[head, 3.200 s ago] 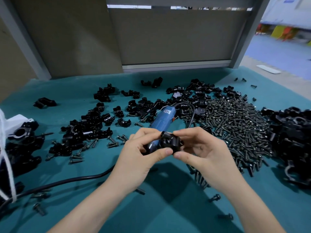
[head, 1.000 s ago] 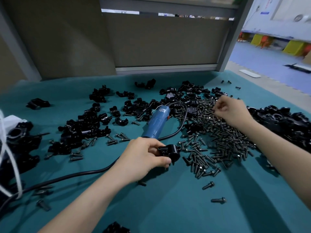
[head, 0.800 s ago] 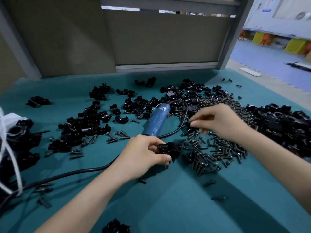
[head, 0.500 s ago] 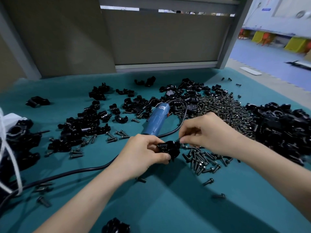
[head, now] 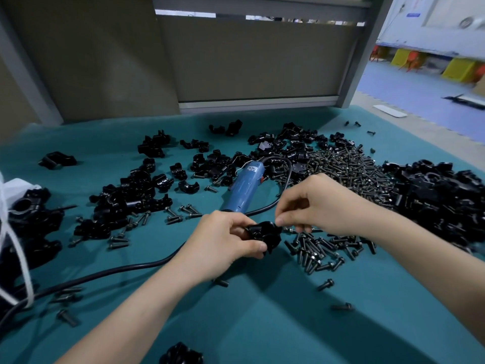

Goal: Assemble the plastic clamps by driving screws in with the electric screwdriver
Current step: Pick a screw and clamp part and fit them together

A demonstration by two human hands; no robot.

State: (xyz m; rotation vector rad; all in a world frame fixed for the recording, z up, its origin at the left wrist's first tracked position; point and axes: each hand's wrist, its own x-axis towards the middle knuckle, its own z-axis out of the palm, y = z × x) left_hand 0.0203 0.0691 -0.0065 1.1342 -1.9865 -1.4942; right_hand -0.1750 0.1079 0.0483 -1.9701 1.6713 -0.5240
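Observation:
My left hand (head: 223, 243) grips a black plastic clamp (head: 263, 233) just above the teal table mat (head: 262, 324). My right hand (head: 317, 203) is right beside the clamp's upper right edge, thumb and forefinger pinched together on a screw that is mostly hidden by the fingers. The blue electric screwdriver (head: 242, 190) lies on the mat just behind both hands, its black cord (head: 110, 271) running off to the left. A big heap of dark screws (head: 349, 169) spreads behind and under my right hand.
Loose black clamp halves (head: 131, 198) lie scattered left and behind the screwdriver. A large pile of black clamps (head: 441, 195) fills the right side, another (head: 29, 227) the far left by a white bag. Stray screws (head: 325, 285) dot the near mat.
My right hand reached into the screw heap, then came back to the clamp held in my left hand. It now pinches a screw at the clamp's edge. The left hand stayed put.

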